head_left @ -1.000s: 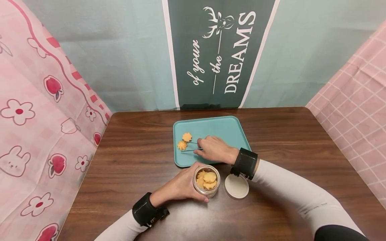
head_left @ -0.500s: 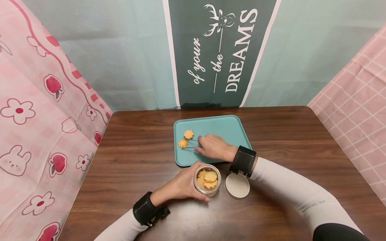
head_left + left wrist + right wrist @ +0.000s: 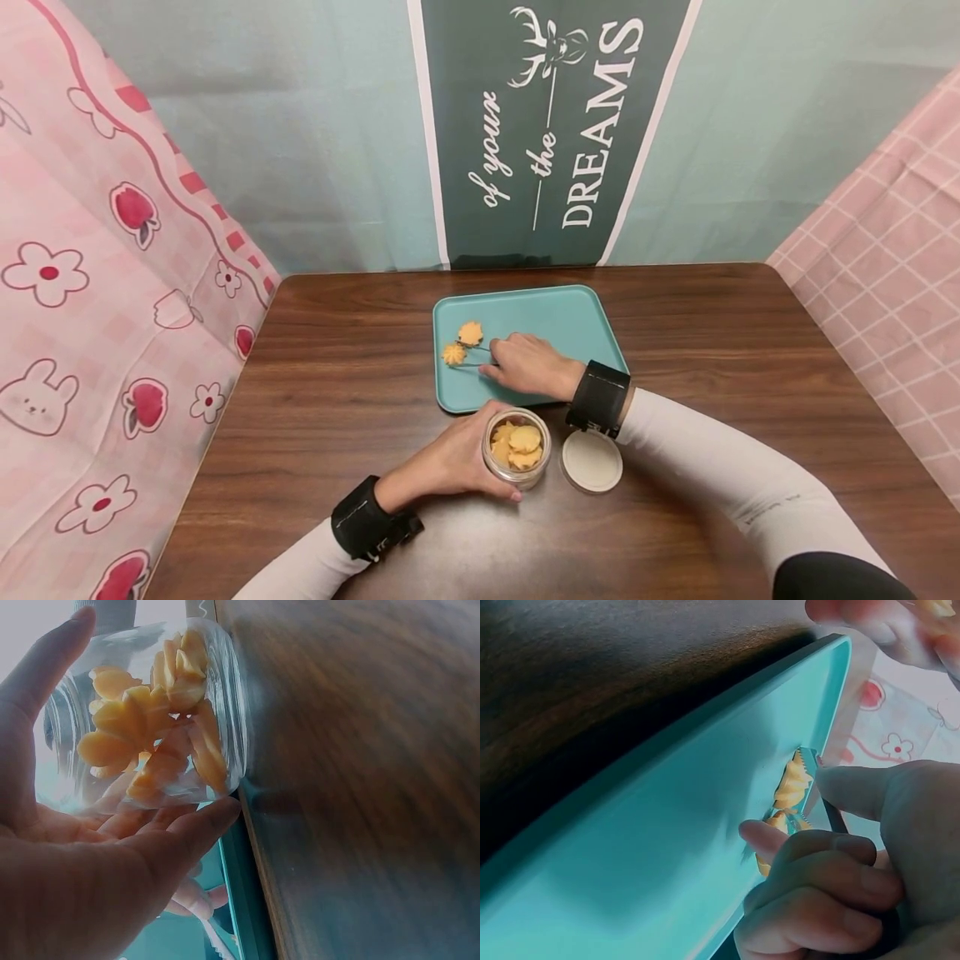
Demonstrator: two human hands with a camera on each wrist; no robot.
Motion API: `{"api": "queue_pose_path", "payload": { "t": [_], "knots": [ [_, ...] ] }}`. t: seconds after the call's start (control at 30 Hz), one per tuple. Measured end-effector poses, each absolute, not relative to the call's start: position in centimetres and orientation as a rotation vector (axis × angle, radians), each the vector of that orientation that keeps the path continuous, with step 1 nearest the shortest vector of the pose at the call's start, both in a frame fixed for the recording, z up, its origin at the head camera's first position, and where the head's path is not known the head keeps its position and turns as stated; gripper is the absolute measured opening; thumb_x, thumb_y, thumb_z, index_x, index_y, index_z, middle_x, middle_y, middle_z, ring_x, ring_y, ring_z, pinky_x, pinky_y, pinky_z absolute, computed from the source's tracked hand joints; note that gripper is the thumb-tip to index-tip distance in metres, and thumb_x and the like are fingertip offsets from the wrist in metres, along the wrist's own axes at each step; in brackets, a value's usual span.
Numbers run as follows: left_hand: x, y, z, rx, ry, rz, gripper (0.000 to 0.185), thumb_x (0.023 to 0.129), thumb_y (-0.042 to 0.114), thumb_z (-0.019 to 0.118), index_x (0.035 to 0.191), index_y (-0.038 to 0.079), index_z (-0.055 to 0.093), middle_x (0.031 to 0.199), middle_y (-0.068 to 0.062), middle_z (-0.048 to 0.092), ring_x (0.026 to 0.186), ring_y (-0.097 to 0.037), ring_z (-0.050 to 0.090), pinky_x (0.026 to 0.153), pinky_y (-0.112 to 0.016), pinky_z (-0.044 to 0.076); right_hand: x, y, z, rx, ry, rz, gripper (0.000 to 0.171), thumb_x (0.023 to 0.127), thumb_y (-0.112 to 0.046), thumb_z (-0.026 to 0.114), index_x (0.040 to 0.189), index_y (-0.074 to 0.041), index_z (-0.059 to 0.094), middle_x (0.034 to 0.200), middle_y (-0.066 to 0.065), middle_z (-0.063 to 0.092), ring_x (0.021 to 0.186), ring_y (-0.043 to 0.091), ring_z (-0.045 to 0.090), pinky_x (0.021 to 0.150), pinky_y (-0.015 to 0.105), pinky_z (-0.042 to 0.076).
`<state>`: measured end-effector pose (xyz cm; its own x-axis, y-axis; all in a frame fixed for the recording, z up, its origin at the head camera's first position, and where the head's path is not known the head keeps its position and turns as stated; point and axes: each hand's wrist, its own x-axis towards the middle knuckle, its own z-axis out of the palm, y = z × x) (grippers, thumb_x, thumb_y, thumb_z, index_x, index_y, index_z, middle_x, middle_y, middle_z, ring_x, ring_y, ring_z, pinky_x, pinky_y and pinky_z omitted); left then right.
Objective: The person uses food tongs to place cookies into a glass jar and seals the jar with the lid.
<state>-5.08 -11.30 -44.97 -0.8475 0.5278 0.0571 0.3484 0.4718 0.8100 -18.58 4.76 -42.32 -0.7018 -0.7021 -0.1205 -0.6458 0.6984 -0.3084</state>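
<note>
Two cookies (image 3: 462, 343) at the tongs' (image 3: 474, 357) tips — right hand (image 3: 527, 367) grip clenched on tongs, left hand (image 3: 455, 458) around jar (image 3: 516, 449).

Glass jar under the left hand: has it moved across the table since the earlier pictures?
No. The glass jar sits beside the white lid, just as before.

We wore long white sleeves on both arms. A wide black band wrapped each wrist, left (image 3: 365, 518) and right (image 3: 598, 398). The right sleeve (image 3: 720, 475) turned black near the upper arm, with small dark print.
</note>
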Motion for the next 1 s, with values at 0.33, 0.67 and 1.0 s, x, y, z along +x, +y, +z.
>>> {"api": "queue_pose_path", "payload": {
  "t": [0.33,0.67,1.0],
  "knots": [
    [-5.2,-11.2,-45.0,0.756,2.522,1.305,0.096,0.062,0.030,0.104,0.140,0.012,0.052,0.130,0.000,0.067,0.118,-0.012,0.062,0.106,-0.033,0.051,-18.5,4.5,-41.8,-1.059,2.648,-0.276,0.043,0.109,-0.035,0.060,0.070,-0.016,0.054,0.061,-0.002,0.040,0.054,0.015,0.046,0.052,0.029,0.038],
    [-5.1,-11.3,-44.9,0.777,2.507,1.315,0.094,0.062,0.030,0.103,0.140,0.012,0.052,0.132,0.000,0.067,0.119,-0.011,0.062,0.107,-0.033,0.050,-18.1,4.8,-42.0,-1.064,2.640,-0.299,0.041,0.109,-0.034,0.059,0.073,-0.016,0.059,0.063,-0.002,0.044,0.057,0.014,0.048,0.055,0.030,0.041],
    [-5.0,-11.4,-45.0,0.793,2.525,1.314,0.095,0.062,0.030,0.104,0.139,0.009,0.052,0.131,0.000,0.067,0.118,-0.011,0.062,0.106,-0.033,0.050,-17.6,5.7,-41.5,-1.113,2.653,-0.376,0.038,0.109,-0.035,0.060,0.076,-0.016,0.059,0.062,-0.001,0.048,0.056,0.013,0.050,0.056,0.029,0.040]
  ]
}}
